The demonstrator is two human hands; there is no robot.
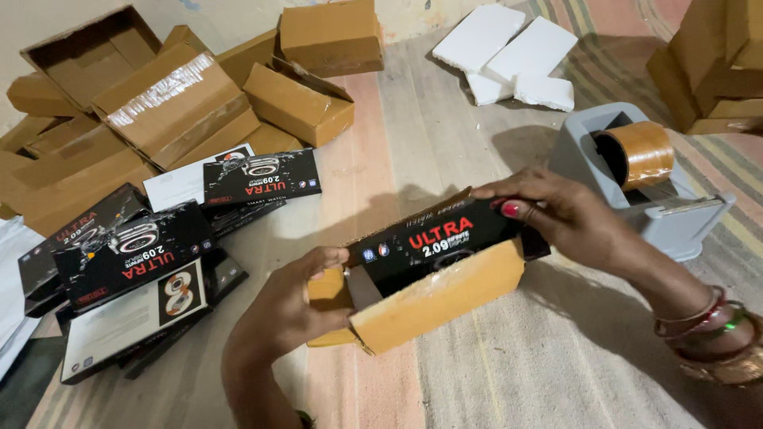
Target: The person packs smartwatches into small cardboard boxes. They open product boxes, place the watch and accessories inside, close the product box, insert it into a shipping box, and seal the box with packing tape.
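My left hand [290, 306] grips the left end flap of an open brown cardboard carton [445, 298] held above a striped mat. A flat black product box [433, 242] with red and white print sits partway inside the carton, sticking out of its top. My right hand [568, 214] presses on the black box's right end, fingertips on its upper edge. Bangles circle my right wrist [711, 330].
A grey tape dispenser [668, 210] with a brown tape roll [640, 152] stands at right. Several black product boxes [131, 254] lie at left, empty brown cartons [179, 103] behind them. White foam pieces [513, 52] lie at the back, more cartons [711, 63] far right.
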